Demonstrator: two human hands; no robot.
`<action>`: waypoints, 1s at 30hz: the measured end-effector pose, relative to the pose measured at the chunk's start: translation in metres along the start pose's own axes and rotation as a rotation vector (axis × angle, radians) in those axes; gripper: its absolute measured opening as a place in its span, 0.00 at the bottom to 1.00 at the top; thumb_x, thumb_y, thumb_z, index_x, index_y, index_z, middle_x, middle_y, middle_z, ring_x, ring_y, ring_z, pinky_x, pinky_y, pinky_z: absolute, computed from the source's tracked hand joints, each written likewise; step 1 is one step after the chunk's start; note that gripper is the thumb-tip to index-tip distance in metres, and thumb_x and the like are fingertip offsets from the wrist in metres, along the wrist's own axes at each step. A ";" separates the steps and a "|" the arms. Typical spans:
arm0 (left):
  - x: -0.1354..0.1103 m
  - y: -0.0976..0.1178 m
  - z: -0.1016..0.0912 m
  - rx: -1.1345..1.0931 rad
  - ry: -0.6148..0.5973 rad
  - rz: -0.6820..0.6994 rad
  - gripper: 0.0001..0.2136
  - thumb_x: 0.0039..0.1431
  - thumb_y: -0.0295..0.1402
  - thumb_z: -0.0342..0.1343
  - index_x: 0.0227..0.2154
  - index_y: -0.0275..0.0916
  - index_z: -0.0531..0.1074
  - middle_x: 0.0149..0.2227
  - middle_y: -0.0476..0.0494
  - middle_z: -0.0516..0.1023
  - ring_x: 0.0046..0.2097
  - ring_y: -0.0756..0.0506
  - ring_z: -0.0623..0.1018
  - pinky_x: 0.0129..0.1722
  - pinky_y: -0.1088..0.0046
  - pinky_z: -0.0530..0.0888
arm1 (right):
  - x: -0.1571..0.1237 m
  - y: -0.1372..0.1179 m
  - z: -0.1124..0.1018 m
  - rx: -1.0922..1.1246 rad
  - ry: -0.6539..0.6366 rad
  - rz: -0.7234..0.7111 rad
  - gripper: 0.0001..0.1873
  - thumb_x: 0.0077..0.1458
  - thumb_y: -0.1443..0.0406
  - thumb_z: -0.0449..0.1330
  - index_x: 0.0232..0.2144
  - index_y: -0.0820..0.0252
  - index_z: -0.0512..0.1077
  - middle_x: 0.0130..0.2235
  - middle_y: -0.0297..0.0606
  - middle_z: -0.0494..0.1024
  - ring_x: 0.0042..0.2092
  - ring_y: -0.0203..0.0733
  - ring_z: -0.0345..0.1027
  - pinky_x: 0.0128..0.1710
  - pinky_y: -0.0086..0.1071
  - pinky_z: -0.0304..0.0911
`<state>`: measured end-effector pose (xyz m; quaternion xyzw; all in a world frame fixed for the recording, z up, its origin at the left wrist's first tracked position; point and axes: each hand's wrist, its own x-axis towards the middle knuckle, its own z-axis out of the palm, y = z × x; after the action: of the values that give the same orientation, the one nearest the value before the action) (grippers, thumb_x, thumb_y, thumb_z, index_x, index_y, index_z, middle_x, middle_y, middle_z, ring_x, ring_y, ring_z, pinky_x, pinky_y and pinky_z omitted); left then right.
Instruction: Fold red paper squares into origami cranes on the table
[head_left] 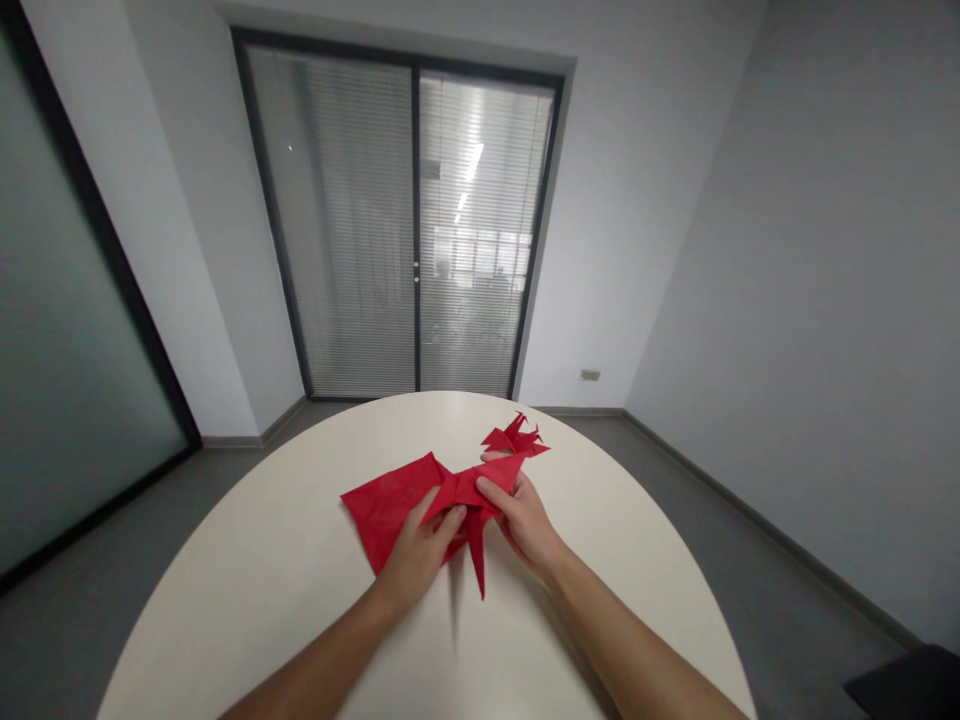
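Note:
Between my hands is a partly folded red paper origami piece point(469, 487), with broad flaps to both sides and a narrow point hanging down towards me. My left hand point(421, 540) grips its left part, thumb in front. My right hand point(521, 515) pinches the right flap, with the thumb on top and the fingers behind. Beneath and left of my left hand spreads a larger flat red paper point(386, 505), creased. Whether it joins the held piece is hidden. Just beyond my right hand stands a red origami figure point(516, 437) with thin, bent points.
All this is on a round, cream-coloured table point(247, 600). Behind it is a glass door with blinds point(337, 230); pale walls rise on both sides. A dark object point(911, 685) shows at the lower right corner.

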<state>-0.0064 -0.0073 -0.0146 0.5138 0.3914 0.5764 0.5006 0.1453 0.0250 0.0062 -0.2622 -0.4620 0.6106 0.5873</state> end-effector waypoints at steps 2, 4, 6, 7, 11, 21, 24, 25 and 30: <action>0.001 -0.002 0.001 0.003 0.025 0.026 0.18 0.54 0.43 0.64 0.44 0.39 0.77 0.46 0.38 0.81 0.45 0.39 0.81 0.45 0.61 0.79 | -0.001 -0.002 0.001 0.006 0.007 0.007 0.27 0.46 0.60 0.73 0.47 0.56 0.68 0.32 0.31 0.78 0.33 0.39 0.72 0.37 0.32 0.66; 0.002 -0.002 0.000 0.036 0.043 0.065 0.15 0.55 0.43 0.63 0.42 0.39 0.78 0.43 0.39 0.82 0.42 0.39 0.82 0.42 0.62 0.80 | -0.003 -0.005 0.002 0.044 -0.001 0.032 0.30 0.47 0.58 0.72 0.50 0.56 0.67 0.32 0.31 0.78 0.33 0.41 0.73 0.37 0.33 0.67; 0.005 -0.001 -0.002 0.066 0.064 0.092 0.13 0.54 0.43 0.64 0.37 0.39 0.79 0.38 0.40 0.83 0.40 0.39 0.82 0.39 0.63 0.80 | -0.004 -0.008 0.004 0.092 -0.013 0.063 0.33 0.48 0.57 0.71 0.54 0.55 0.65 0.34 0.33 0.79 0.35 0.43 0.74 0.39 0.35 0.68; 0.006 0.000 -0.003 0.064 0.086 0.096 0.13 0.53 0.43 0.64 0.35 0.39 0.79 0.36 0.40 0.83 0.39 0.39 0.82 0.37 0.64 0.80 | -0.005 -0.010 0.005 0.107 -0.017 0.072 0.35 0.47 0.57 0.71 0.55 0.55 0.65 0.35 0.34 0.80 0.36 0.44 0.75 0.39 0.36 0.68; 0.008 0.003 -0.005 -0.066 0.144 0.017 0.17 0.50 0.46 0.66 0.36 0.38 0.77 0.38 0.39 0.83 0.41 0.38 0.82 0.38 0.65 0.79 | -0.007 -0.014 0.008 0.100 -0.026 0.071 0.37 0.46 0.59 0.72 0.57 0.54 0.65 0.39 0.37 0.80 0.39 0.45 0.75 0.42 0.37 0.69; 0.002 0.016 0.003 -0.635 0.012 -0.466 0.16 0.62 0.38 0.57 0.50 0.37 0.73 0.47 0.39 0.81 0.46 0.40 0.81 0.46 0.64 0.78 | -0.007 -0.014 0.003 0.093 -0.176 0.034 0.17 0.46 0.61 0.72 0.40 0.56 0.76 0.39 0.35 0.80 0.38 0.38 0.72 0.40 0.30 0.65; 0.007 0.016 -0.012 -0.637 -0.030 -0.378 0.14 0.57 0.30 0.61 0.46 0.35 0.74 0.44 0.39 0.82 0.43 0.41 0.82 0.41 0.69 0.79 | -0.006 -0.016 -0.001 0.109 -0.287 0.060 0.13 0.48 0.58 0.71 0.35 0.59 0.77 0.37 0.37 0.78 0.36 0.38 0.69 0.37 0.30 0.63; 0.009 0.015 -0.016 -0.639 -0.057 -0.321 0.14 0.55 0.27 0.63 0.45 0.35 0.74 0.44 0.40 0.82 0.42 0.42 0.82 0.40 0.71 0.79 | -0.006 -0.017 -0.002 0.116 -0.323 0.072 0.13 0.49 0.57 0.70 0.31 0.60 0.76 0.34 0.36 0.77 0.34 0.36 0.67 0.34 0.29 0.61; 0.016 0.019 -0.031 -0.572 -0.134 -0.198 0.19 0.51 0.28 0.67 0.46 0.37 0.73 0.45 0.40 0.81 0.41 0.44 0.82 0.39 0.74 0.78 | -0.007 -0.028 -0.004 0.117 -0.425 0.177 0.22 0.50 0.53 0.70 0.24 0.59 0.63 0.21 0.25 0.61 0.22 0.29 0.49 0.23 0.24 0.47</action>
<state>-0.0402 0.0072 0.0016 0.3482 0.2275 0.5767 0.7032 0.1633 0.0156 0.0272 -0.1328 -0.5142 0.7270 0.4352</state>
